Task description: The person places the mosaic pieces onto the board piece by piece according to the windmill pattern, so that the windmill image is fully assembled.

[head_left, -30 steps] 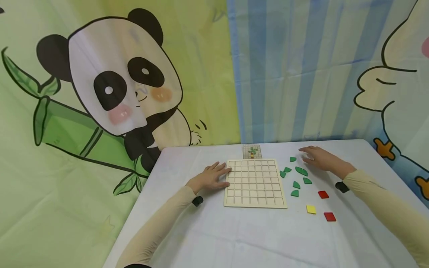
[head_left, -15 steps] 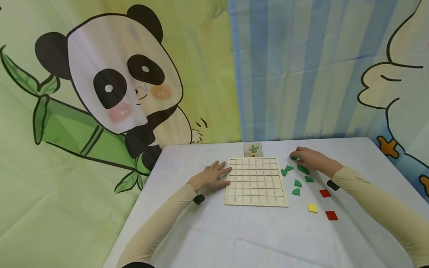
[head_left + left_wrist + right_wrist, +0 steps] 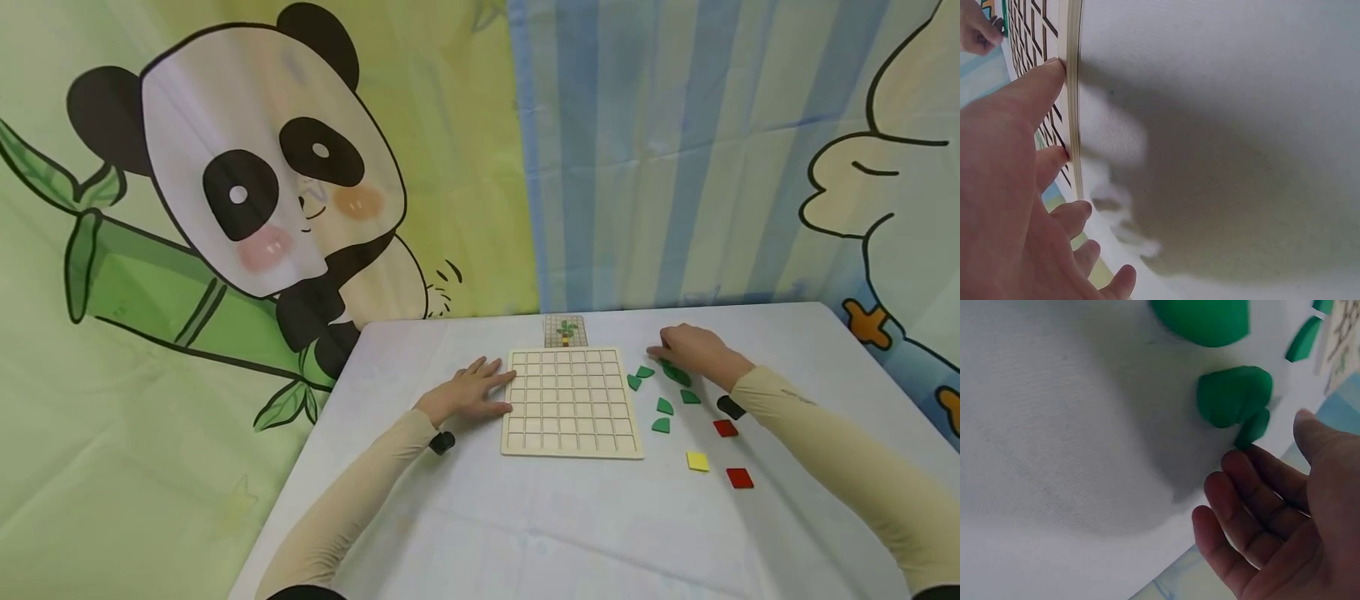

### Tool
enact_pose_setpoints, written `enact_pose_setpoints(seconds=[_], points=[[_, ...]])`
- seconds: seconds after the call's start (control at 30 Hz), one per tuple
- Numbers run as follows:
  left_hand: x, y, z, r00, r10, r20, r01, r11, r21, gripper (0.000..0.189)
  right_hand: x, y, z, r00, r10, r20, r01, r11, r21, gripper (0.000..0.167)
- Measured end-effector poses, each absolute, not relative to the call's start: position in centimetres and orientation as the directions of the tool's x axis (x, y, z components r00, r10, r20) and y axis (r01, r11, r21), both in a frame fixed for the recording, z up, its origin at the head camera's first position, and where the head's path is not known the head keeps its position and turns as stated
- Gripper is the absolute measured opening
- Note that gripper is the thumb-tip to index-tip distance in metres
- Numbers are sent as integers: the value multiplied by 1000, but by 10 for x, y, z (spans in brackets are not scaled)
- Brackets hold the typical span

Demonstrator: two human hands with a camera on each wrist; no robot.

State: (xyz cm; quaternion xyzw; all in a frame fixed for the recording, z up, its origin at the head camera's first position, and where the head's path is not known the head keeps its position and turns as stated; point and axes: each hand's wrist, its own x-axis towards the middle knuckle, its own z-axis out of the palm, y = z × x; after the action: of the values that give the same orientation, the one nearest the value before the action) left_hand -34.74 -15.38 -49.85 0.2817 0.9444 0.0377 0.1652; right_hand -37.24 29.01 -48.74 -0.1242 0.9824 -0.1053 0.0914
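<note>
In the head view my left hand lies spread at the left edge of a pale wooden grid board. The left wrist view shows its thumb and a finger touching the board's rim. Right of the board, my right hand bends over green quarter-round tiles. One green tile meets the fingertips in the right wrist view; the thumb stands apart from it. That tile touches a pair of green tiles lying together. More green tiles lie nearer, beside the board.
A small printed pattern card sits behind the board. Two red tiles and a yellow tile lie at the front right. The white-covered table meets a cartoon-printed curtain at its back edge.
My right hand has come in leftward onto the farthest green tile, then drawn it back toward the paired tiles. The left hand stays at the board's edge.
</note>
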Motion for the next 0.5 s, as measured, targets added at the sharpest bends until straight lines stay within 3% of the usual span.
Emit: enact_pose_setpoints(seconds=[0.13,0.23,0.5], points=[[-348,-152,-499,-785,544,-297,512,839,184,77,-370,299,-484,-925,-347,-157,-302,919,-255,21],[-349,-152,-500,-786,544,-294,515,839,178,77,-369,306,-485,-885,-433,-168,-379,882,-280,29],[-349,-154,-500,-783,550,-291,516,835,190,77,-364,305,-487,-883,-453,-122,-412,874,-260,20]])
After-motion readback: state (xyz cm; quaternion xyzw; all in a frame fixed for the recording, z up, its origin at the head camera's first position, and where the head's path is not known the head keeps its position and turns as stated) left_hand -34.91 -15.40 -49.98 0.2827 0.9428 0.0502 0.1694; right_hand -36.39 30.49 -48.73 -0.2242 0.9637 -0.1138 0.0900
